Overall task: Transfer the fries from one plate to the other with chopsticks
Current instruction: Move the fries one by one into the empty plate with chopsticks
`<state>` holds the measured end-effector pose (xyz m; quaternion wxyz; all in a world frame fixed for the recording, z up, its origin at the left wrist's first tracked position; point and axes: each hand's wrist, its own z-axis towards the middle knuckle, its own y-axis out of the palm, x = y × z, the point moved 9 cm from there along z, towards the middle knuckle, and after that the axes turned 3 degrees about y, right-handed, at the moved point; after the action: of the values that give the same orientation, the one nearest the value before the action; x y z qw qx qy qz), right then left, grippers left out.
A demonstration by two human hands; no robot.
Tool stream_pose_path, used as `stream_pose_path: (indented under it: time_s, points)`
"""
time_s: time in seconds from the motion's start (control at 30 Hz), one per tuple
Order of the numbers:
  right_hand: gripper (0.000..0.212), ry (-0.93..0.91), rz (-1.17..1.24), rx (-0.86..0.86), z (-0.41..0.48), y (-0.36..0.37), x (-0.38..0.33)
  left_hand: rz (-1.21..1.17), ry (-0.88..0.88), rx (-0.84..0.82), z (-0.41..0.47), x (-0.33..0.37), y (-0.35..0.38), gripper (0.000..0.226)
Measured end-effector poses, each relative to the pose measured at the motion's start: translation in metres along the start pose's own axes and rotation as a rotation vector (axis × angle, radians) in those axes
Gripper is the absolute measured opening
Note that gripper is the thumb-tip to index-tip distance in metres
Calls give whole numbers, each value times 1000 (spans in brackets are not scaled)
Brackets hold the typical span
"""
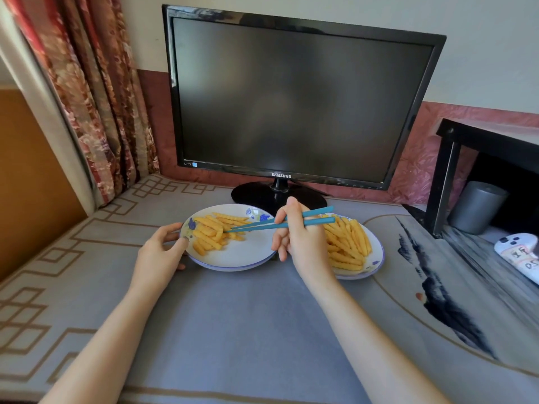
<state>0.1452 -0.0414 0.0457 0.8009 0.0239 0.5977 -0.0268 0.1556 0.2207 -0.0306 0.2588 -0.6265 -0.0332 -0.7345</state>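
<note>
Two white plates with blue flower marks stand side by side on the grey mat. The left plate (242,255) carries a pile of yellow crinkle fries (214,231) on its far left part. The right plate (376,252) holds a larger heap of fries (348,243), partly hidden by my right hand (297,231). That hand grips a pair of teal chopsticks (262,226), whose tips reach into the fries on the left plate. My left hand (162,252) holds the left plate by its left rim, thumb on top.
A black monitor (291,97) stands just behind the plates, its round base (256,196) close to them. A black shelf (478,170) with a grey cylinder (475,207) and a white device (519,255) lie at the right. A curtain (96,97) hangs at the left.
</note>
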Motion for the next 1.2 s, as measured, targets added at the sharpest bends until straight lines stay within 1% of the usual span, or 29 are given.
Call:
stream_pose_path:
  time_s: [0.17, 0.4, 0.73, 0.93, 1.2]
  points:
    - [43, -9, 29, 72, -3, -6, 1, 5, 5, -1, 0, 1, 0, 32]
    - [45, -20, 63, 194, -7, -36, -8, 12, 6, 1, 0, 1, 1, 32]
    - [43, -113, 34, 393, -26, -111, -47, 6, 20, 2, 2, 0, 1, 32]
    - [40, -113, 54, 535, -54, -166, -48, 19, 20, 2, 3, 0, 1, 32]
    - [40, -142, 6, 600, -73, -199, -48, 27, 21, 0, 2, 1, 1, 32]
